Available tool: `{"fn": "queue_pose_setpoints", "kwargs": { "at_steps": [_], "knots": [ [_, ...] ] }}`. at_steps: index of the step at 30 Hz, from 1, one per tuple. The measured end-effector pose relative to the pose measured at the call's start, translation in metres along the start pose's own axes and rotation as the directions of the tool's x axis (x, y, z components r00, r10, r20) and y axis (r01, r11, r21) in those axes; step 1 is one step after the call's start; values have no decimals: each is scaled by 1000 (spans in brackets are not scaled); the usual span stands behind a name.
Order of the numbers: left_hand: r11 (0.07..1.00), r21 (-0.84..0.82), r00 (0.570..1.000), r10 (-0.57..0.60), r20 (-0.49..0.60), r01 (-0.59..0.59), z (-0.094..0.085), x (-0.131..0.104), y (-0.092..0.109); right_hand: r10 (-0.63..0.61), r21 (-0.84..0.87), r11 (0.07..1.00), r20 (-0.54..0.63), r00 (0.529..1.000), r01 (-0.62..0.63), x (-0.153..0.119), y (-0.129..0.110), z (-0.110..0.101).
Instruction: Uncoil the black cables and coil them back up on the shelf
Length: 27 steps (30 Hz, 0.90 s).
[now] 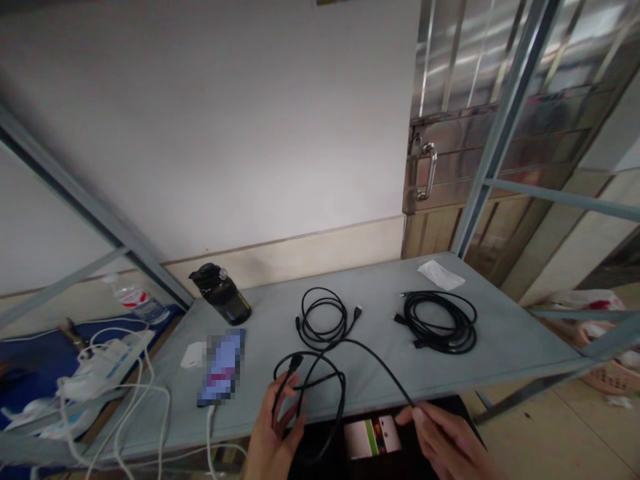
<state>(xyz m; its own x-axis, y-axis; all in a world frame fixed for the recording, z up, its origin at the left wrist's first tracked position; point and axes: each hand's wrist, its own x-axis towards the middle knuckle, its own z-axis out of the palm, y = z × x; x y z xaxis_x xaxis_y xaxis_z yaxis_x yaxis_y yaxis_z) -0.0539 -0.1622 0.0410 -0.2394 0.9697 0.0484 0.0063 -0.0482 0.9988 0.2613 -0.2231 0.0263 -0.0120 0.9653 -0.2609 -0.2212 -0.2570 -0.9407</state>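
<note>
A black cable (344, 400) runs in loose loops between my two hands at the front edge of the grey table (270, 313). My left hand (276, 427) has its fingers curled round the cable, and a plug (295, 363) stands up just above the fingertips. Another stretch of the same cable is pinched by my right hand (445, 437), farther right over the edge. Behind the loops lies a coiled black cable (324, 317) with its plugs showing; the held cable touches or crosses it. To the right rests a thicker bundle of black cables (440, 323).
On the left are a dark drink bottle (223, 293), a phone (221, 370) with a white cord, and a power strip (115, 367) with tangled white cords. A white paper (441, 274) lies at the back right. Metal posts (505, 133) frame the table.
</note>
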Motion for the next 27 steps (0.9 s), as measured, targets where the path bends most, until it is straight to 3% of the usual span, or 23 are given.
{"fn": "queue_pose_setpoints", "kwargs": {
  "at_steps": [5,10,13,16,22,27],
  "knots": [
    [1000,11,996,0,93,-1,15,-15,5,-125,343,925,-136,983,165,19,-33,-6],
    [999,-47,975,-8,222,19,34,-18,28,-167,590,764,-208,964,260,38,-60,26],
    [996,-71,958,-31,286,53,32,-13,40,-157,640,737,-149,976,217,48,-62,43],
    [995,-60,927,-54,372,82,20,-9,44,-136,684,714,-75,988,150,54,-60,49],
    [988,-61,854,-91,512,142,1,-9,44,-102,745,653,-87,991,133,59,-61,34],
    [992,-28,758,-73,649,120,8,-3,55,-134,740,639,-163,977,211,64,-74,22]
  ]
}}
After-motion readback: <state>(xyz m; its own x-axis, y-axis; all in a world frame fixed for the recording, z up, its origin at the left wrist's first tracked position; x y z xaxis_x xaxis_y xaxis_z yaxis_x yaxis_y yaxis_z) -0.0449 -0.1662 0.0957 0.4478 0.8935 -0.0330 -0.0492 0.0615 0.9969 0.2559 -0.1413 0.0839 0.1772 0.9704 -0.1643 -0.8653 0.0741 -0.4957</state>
